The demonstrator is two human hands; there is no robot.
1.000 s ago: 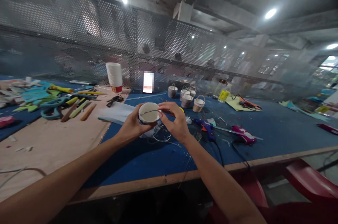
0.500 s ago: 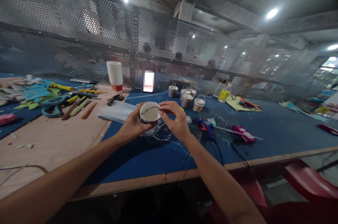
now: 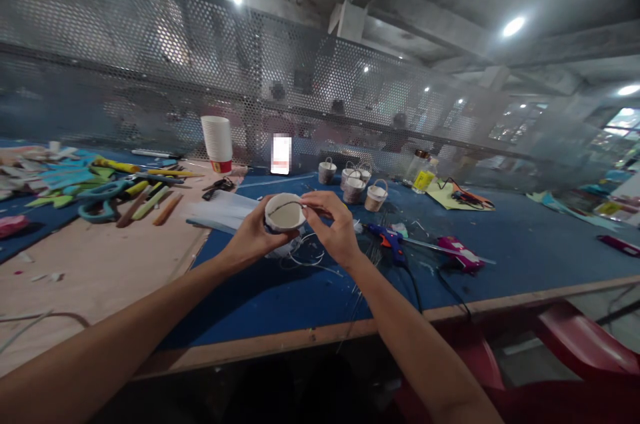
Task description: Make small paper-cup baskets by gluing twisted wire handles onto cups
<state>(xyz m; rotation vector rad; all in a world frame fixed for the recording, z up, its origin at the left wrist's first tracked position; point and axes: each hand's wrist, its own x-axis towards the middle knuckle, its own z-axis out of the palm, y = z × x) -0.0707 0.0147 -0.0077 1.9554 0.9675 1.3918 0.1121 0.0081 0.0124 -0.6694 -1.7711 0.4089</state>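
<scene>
My left hand (image 3: 256,231) is closed around a small white paper cup (image 3: 287,217), its open mouth tilted toward me. A thin dark cord (image 3: 291,203) arches across the mouth like a bucket handle. At the cup's right rim my right hand (image 3: 334,224) pinches the end of that cord between thumb and fingers. The fingertips hide the exact spot where cord meets cup. Loose pale wire (image 3: 307,251) lies coiled on the blue table below. Beyond my hands stand several small cups with arched handles, among them a brown one (image 3: 376,198).
A blue glue gun (image 3: 393,243) and a magenta one (image 3: 459,253) lie to the right. On the left are scissors (image 3: 97,201), felt pieces (image 3: 65,174) and a stack of paper cups (image 3: 217,141). A lit phone (image 3: 281,154) leans against the perforated metal screen (image 3: 300,64).
Hardly anything differs. My right fingertips have shifted very slightly at the cup's rim, while the cup stays in my left hand.
</scene>
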